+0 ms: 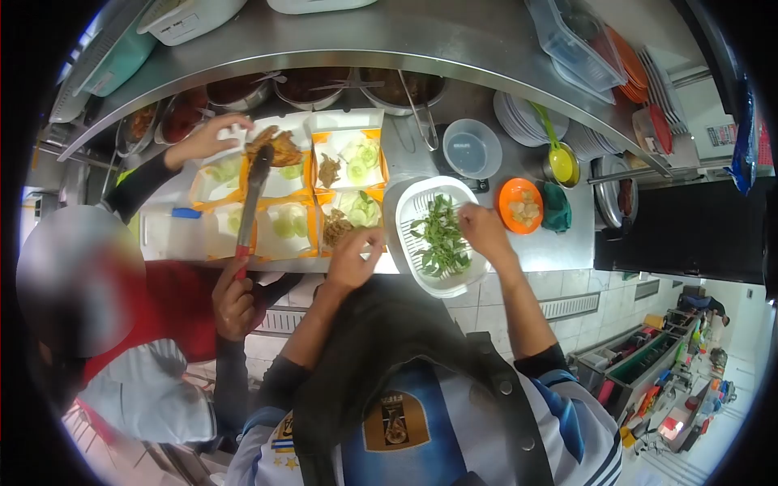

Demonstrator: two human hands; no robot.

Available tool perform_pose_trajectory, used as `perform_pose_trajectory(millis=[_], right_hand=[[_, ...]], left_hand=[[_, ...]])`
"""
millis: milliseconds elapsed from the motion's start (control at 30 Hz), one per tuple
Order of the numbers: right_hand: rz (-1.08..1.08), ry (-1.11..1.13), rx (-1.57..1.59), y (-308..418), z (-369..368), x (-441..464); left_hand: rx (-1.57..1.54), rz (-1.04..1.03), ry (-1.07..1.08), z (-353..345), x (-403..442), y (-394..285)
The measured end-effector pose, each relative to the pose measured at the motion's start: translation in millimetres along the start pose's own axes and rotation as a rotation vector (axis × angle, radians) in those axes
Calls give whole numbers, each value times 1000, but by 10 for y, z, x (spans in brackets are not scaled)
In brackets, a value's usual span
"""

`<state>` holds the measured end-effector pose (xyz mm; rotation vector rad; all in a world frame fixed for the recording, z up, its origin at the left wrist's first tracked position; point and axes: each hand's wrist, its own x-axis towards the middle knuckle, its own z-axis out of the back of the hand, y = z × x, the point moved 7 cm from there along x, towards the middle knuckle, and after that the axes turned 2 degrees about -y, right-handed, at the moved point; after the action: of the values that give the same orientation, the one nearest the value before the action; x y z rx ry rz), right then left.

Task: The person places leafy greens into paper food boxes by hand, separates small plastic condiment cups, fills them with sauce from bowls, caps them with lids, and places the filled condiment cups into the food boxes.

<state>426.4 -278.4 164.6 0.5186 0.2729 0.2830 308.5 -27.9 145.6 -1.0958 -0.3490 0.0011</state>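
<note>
My left hand [356, 259] is closed in a pinch over the front edge of a food box [375, 228]; anything between its fingertips is too small to make out. That box holds cucumber slices [361, 209] and a brown shredded topping [335, 228]. On the right, my right hand [484, 232] is closed at the edge of a heap of leafy herbs [442, 239], fingertips among the leaves. The herbs lie in a white slotted basket [405, 198]. Behind my left hand, another box [381, 166] also has cucumber and brown topping.
At left, a co-worker's hand [233, 308] grips red-handled tongs [253, 198] at fried chicken [279, 149] over the boxes. A clear tub [472, 149], an orange plate [509, 220] and stacked plates [519, 121] stand right. A steel shelf [324, 36] overhangs the pots behind.
</note>
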Motion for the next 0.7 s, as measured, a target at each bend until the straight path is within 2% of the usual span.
perform_pose_trajectory(millis=[33,67,133,167,233,267,400,467,500,567,700], right_hand=[[33,82,-88,-75,-16,-70],[68,162,-177,-118,-79,-122],[72,233,-144,-135,-171,-187],[64,303,-125,-154,-233,-229],[79,243,-50,-101,-252,-198],[65,204,-35,-40,-235,-146],[105,110,6,196,-169,50],[112,113,-5,202,-191,166],[117,113,-22,203,-188,227],[133,112,-51,230,-151,319],[130,113,-93,241,-135,425]], left_hand=[[-119,72,124,-83,-62,-46],[-102,72,118,-76,-109,-124],[-270,317,324,-236,-278,-122],[-258,317,321,-230,-329,-117],[-301,411,519,-369,-521,-4],[-301,407,526,-377,-573,48],[-67,324,375,-241,-523,5],[159,294,262,-131,-461,100],[160,293,257,-104,-411,99],[249,92,168,-10,-298,-47],[359,-13,61,54,-331,-101]])
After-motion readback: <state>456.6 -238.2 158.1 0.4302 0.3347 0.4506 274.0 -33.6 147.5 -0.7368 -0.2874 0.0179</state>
